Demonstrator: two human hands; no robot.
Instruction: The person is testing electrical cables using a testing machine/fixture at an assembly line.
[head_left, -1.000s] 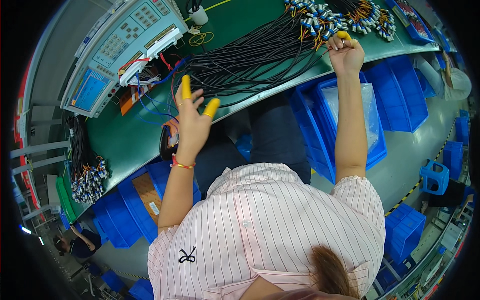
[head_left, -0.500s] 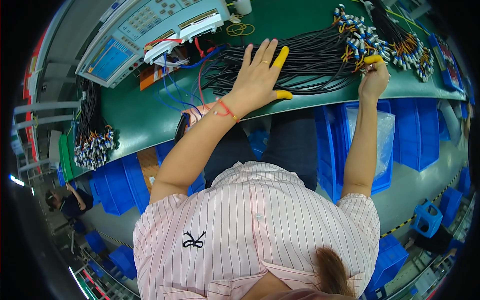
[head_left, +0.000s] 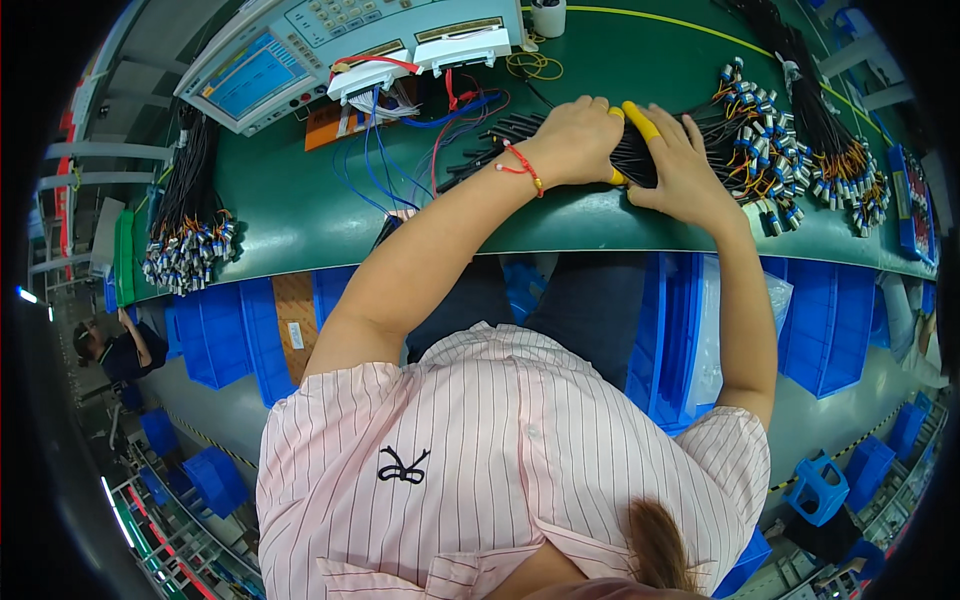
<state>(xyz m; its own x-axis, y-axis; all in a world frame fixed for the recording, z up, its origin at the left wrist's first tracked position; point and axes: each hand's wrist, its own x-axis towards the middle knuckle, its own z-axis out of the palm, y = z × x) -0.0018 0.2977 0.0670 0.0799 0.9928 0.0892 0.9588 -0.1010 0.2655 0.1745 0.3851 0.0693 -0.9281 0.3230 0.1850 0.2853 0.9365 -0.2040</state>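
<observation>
A bundle of black cables (head_left: 632,157) lies on the green bench, gathered under both my hands. My left hand (head_left: 583,140) is closed around it, with yellow covers on some fingers and a red cord bracelet at the wrist. Just to its right, my right hand (head_left: 685,175) curves over the same cables, thumb on the near side and fingers on the far side; one finger wears a yellow cover. Beyond it, the bundle fans out into silver-and-blue connectors (head_left: 765,140) with orange wires. Loose black cable ends (head_left: 515,128) stick out left of my left hand.
A test instrument (head_left: 290,75) with a screen stands at the back left, blue and red leads running from its white fixtures (head_left: 462,50). Other cable bundles lie at the left (head_left: 190,235) and far right (head_left: 845,165). A white cup (head_left: 548,18) stands behind. Blue bins (head_left: 825,320) sit below the bench edge.
My left hand went from lying flat on spread cables to closing around them. My right hand left the connector end and came leftward onto the bundle, which is now drawn together.
</observation>
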